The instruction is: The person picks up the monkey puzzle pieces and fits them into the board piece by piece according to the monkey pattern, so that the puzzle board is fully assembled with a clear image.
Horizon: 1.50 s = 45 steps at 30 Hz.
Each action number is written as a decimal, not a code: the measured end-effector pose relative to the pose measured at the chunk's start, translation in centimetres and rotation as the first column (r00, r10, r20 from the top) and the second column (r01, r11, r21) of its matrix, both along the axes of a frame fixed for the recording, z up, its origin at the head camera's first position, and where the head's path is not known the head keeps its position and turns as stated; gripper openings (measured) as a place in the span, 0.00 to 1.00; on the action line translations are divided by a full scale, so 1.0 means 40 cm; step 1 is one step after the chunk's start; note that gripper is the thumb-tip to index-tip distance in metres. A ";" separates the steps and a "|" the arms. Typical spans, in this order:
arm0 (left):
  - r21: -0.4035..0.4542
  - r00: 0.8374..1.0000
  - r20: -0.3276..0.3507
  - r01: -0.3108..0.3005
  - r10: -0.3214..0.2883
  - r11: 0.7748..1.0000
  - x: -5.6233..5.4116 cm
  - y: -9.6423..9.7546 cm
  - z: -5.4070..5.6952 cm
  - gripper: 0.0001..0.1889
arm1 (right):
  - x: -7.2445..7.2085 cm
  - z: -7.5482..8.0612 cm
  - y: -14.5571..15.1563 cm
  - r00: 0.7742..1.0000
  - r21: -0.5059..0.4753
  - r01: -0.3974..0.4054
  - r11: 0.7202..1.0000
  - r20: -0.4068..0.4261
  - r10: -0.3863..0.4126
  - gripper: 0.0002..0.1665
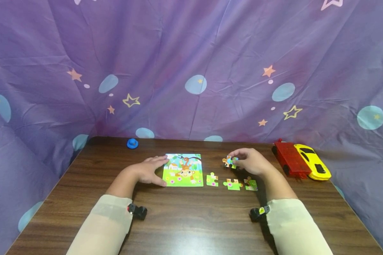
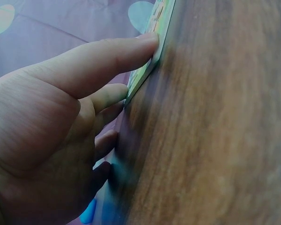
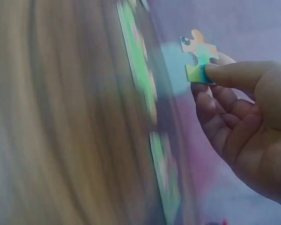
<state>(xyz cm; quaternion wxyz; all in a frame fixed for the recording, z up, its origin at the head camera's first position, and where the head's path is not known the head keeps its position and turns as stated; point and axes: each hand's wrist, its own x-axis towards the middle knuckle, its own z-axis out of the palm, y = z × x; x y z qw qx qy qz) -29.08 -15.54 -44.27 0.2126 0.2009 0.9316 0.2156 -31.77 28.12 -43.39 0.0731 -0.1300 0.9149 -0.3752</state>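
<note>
A square monkey picture board [image 1: 183, 173] lies flat on the table in the head view. My left hand [image 1: 148, 171] rests at its left side, fingers spread, the thumb touching near the lower left corner and the fingertips at the upper left. In the left wrist view the thumb [image 2: 126, 54] presses on the board's edge. My right hand [image 1: 250, 162] pinches a jigsaw piece [image 3: 199, 58] between thumb and fingers, raised off the table. Beneath that hand lie a green corner piece [image 1: 212, 180], a wider edge piece [image 1: 233, 184] and another corner piece [image 1: 251, 184].
A red toy vehicle [image 1: 292, 159] and a yellow toy car [image 1: 313, 162] sit side by side at the right of the wooden table [image 1: 191, 219]. Near the back left edge is a small blue toy [image 1: 132, 143]. A purple patterned cloth [image 1: 166, 53] hangs behind.
</note>
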 end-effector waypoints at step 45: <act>0.006 1.000 0.003 0.008 -0.008 1.000 0.000 0.000 0.001 0.56 | -0.023 -0.012 -0.334 0.982 0.115 -0.190 0.975 0.021 0.189 0.19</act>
